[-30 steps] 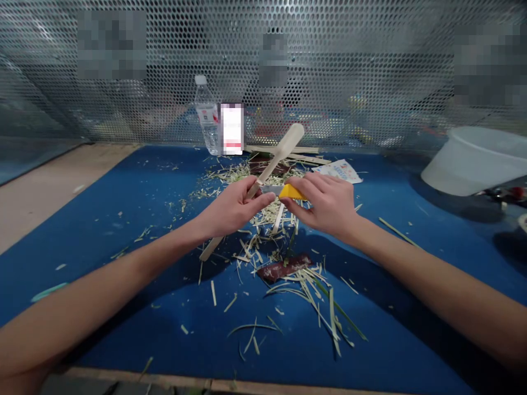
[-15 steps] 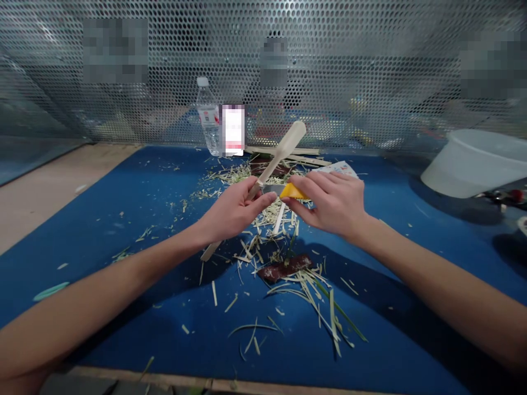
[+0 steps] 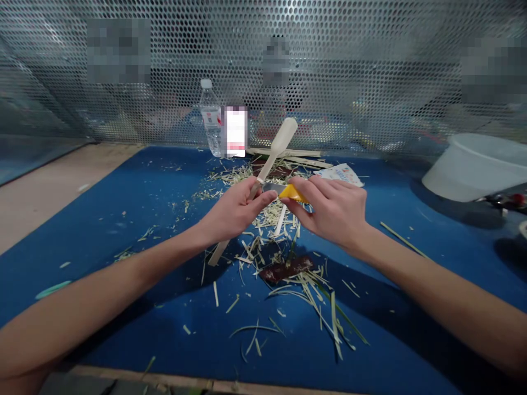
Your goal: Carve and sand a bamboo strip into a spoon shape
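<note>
head view: left hand [image 3: 234, 214] holds a wooden spatula [image 3: 280, 141] tilted above the centre of the surface, its fingers [image 3: 259, 203] clamped round the shaft. right hand [image 3: 331, 211] has its fingers [image 3: 315, 189] clamped on a yellow-handled utility knife [image 3: 291, 193], blade touching the spatula. pale plant shavings [image 3: 274, 216] and a dark brown strip [image 3: 286, 269] lie below on the blue surface [image 3: 102, 263].

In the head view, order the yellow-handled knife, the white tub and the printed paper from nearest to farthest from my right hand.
1. Yellow-handled knife: gripped by the right hand.
2. Printed paper: just beyond that hand.
3. White tub: far right.
</note>
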Demonstrator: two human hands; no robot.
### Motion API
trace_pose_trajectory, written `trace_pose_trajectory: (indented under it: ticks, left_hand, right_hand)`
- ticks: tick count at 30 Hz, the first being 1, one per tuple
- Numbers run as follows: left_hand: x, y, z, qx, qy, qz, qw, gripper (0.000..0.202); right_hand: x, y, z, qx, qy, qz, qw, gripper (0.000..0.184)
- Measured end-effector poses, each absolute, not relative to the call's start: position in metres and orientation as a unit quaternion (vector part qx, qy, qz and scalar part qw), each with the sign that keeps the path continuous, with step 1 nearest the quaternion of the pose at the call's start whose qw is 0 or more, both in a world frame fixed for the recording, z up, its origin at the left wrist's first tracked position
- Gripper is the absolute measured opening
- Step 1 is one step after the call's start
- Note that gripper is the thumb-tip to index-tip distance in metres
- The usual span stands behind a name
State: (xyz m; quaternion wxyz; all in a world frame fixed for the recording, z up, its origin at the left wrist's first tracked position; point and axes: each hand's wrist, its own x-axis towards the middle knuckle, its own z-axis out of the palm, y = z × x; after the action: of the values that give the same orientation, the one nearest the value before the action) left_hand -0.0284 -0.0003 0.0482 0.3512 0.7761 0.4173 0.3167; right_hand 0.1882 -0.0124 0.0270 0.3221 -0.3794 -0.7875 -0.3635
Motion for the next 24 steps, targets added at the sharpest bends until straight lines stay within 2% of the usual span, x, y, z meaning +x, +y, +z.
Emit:
trace_pose_trajectory:
  ticks: [6,13,18,24]
  left_hand:
    - [-0.030,0.003,0.046,0.776,0.424,0.308,0.352,0.034]
    - [-0.028,0.004,0.044,0.784,0.420,0.278,0.362,0.033]
    - [-0.021,0.000,0.047,0.789,0.394,0.244,0.404,0.036]
    - [-0.030,0.002,0.047,0.740,0.404,0.290,0.453,0.035]
  right_hand:
    - [0.190,-0.014,0.031,-0.386,-0.790,-0.375,0.295,0.027]
    - [0.199,-0.012,0.051,-0.348,-0.827,-0.380,0.224,0.036]
    - [0.198,-0.014,0.058,-0.381,-0.817,-0.359,0.242,0.036]
    - [0.198,-0.014,0.056,-0.359,-0.821,-0.346,0.280,0.032]
